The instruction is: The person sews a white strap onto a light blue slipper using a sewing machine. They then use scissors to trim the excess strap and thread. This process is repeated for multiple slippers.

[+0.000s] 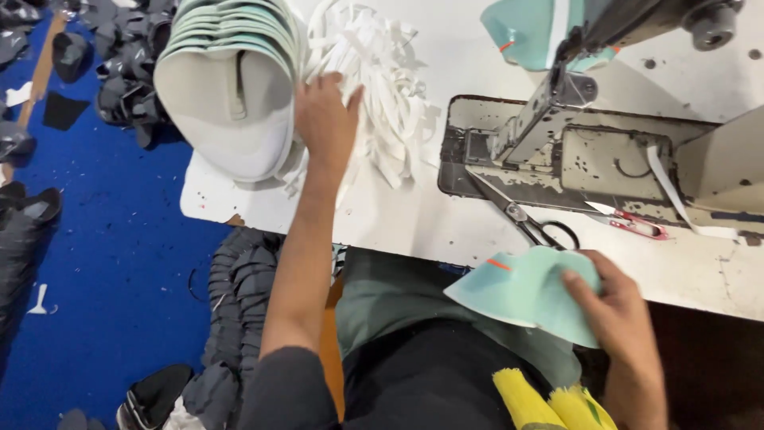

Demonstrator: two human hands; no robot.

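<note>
Head view: left hand spread open on white strips; right hand pinching mint fabric piece.

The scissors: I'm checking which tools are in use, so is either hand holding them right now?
No: the scissors lie untouched on the table beside the sewing machine.

Surfaces and materials, sewing station, head view.

Mint-green fabric piece: matt, soft cloth with a paler foam-like edge. Stack of cut pieces: matt, off-white lining face. White strips: thin, limp tape, matt. Sewing machine: painted metal, worn, chipped and stained; plate dull. Scissors: dark steel, slight sheen. Bench: white laminate, smooth, scuffed. Floor: blue, matt, flecked with lint. Dark pieces: matt grey cloth.
</note>
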